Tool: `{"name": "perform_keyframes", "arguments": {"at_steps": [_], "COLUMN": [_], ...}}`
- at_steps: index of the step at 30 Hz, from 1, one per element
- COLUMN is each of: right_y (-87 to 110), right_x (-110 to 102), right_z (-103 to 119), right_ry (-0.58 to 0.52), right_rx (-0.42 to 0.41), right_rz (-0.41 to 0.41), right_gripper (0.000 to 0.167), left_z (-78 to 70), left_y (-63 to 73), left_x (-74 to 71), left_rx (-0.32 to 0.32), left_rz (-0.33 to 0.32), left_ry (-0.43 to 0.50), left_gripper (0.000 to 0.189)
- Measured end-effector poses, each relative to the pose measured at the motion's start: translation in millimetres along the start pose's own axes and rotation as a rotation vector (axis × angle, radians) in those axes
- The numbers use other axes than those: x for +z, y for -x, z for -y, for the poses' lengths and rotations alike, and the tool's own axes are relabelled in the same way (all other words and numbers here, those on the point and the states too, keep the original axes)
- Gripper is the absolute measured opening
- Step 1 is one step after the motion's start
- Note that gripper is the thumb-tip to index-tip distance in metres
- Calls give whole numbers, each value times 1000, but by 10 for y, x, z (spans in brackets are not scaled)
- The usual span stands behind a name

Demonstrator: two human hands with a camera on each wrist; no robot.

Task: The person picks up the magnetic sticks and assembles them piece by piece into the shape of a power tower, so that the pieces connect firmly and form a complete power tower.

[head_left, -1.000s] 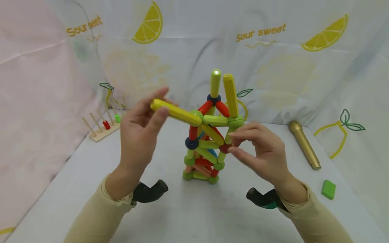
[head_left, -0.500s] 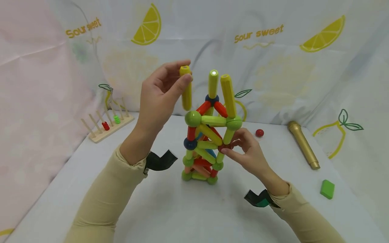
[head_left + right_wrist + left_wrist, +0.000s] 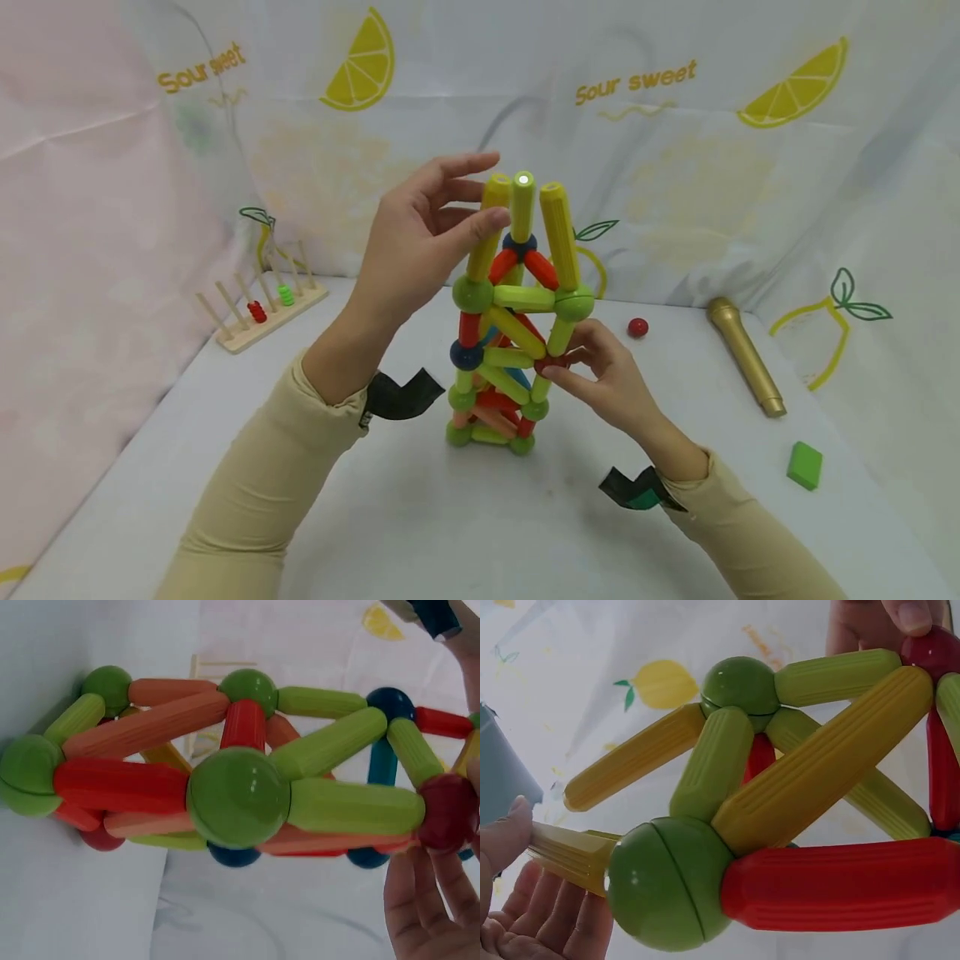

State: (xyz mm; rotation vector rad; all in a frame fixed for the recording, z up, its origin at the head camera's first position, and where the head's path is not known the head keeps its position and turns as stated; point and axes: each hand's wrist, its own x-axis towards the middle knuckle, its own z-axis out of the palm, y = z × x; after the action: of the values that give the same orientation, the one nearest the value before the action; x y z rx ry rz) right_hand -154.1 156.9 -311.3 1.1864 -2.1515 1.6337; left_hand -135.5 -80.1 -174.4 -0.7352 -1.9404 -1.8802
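Observation:
A tall tower of rods and balls, a magnetic-stick construction [image 3: 523,297], stands mid-table in the head view. Three rods point up from its top: one light green [image 3: 522,208], one yellow [image 3: 561,242] at right, and a yellow rod [image 3: 483,257] at left. My left hand [image 3: 416,229] holds that left yellow rod between thumb and fingers, its lower end on a green ball [image 3: 472,294]. The left wrist view shows the rod [image 3: 574,859] meeting the green ball [image 3: 667,885]. My right hand [image 3: 611,379] pinches a dark red ball [image 3: 448,814] partway up the tower's right side.
A loose red ball [image 3: 638,327] lies behind my right hand. Farther right are a gold toy microphone [image 3: 748,358] and a green block [image 3: 805,465]. At back left stands a wooden peg rack [image 3: 277,319] with red and green beads.
My left hand has swung the yellow rod from a leftward slant to upright on the green ball. My right hand has moved left onto the dark red ball, uncovering the loose red ball behind.

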Motion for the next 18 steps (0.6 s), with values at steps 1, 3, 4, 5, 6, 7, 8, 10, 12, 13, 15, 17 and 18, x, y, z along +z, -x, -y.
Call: {"name": "perform_keyframes", "arguments": {"at_steps": [1, 3, 4, 5, 6, 7, 8, 10, 12, 13, 15, 17, 18], "right_y": [-1, -3, -13, -17, -16, -15, -12, 6, 36, 42, 55, 59, 59], "right_x": [-49, -192, -276, -379, -495, -612, -723, -925, -1089, -1144, -1221, -1256, -1266], "right_z": [-39, -162, -206, -299, -414, -528, -649, -893, -1168, -1268, -1449, -1572, -1612], "right_ry": [-10, -20, -5, 17, 57, 114, 179, 302, 389, 422, 471, 505, 532], "right_rx": [-12, -23, -6, 39, 100, 181, 273, 493, 678, 740, 810, 830, 827], "right_rz": [49, 144, 171, 173, 155, 122, 75, -4, -20, 0, 57, 98, 110], "right_gripper": [42, 41, 39, 35, 32, 29, 28, 31, 40, 43, 47, 49, 48], "left_z": [9, 27, 44, 59, 75, 91, 107, 136, 163, 172, 190, 205, 210], "left_y": [3, 13, 19, 26, 32, 38, 43, 48, 58, 63, 74, 86, 92], "left_x": [3, 7, 8, 10, 12, 15, 19, 29, 33, 31, 29, 25, 24], "left_rx": [-20, -67, -83, -98, -110, -118, -121, -117, -109, -104, -100, -102, -103], "left_rz": [1, 10, 16, 21, 26, 32, 39, 48, 55, 59, 61, 60, 61], "left_ry": [-8, -32, -49, -64, -81, -90, -93, -85, -77, -76, -74, -77, -81], "left_gripper": [34, 33, 32, 31, 31, 31, 31, 31, 30, 30, 29, 29, 29]}}
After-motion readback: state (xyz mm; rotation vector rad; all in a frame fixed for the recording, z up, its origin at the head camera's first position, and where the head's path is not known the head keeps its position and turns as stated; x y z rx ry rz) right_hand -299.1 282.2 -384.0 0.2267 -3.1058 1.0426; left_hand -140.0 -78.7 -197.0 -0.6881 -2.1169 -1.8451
